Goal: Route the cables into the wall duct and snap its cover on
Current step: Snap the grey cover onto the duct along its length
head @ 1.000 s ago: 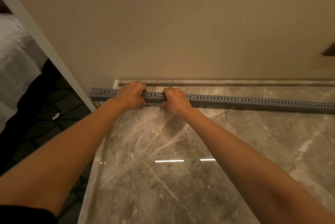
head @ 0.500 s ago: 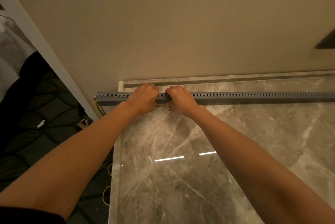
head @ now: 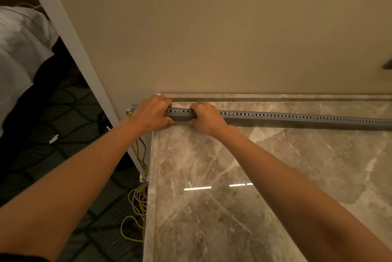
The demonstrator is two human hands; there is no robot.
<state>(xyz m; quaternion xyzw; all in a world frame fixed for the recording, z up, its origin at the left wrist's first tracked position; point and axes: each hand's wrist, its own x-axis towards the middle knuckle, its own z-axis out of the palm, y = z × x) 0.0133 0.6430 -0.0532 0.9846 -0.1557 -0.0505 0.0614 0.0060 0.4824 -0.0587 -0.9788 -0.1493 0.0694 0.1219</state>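
A long grey duct (head: pixel 297 120) with a row of small holes along its top lies across the marble top (head: pixel 233 177), close to the beige wall. My left hand (head: pixel 151 114) grips the duct near its left end, fingers curled over it. My right hand (head: pixel 206 116) grips it a short way to the right, thumb underneath. Yellow and grey cables (head: pixel 137 200) hang from the duct's left end down past the marble edge and coil on the floor. Whether the cover is on, I cannot tell.
A white frame post (head: pixel 70 49) slants down at the left of the wall (head: pixel 212 28). White bedding (head: pixel 19 49) and dark patterned carpet (head: pixel 53 134) lie to the left. A dark recess (head: pixel 387 64) shows at the right edge of the wall.
Both hands stay gripping the duct close together. The view has shifted right and down, so the cables hanging past the marble edge and coiled on the floor now show.
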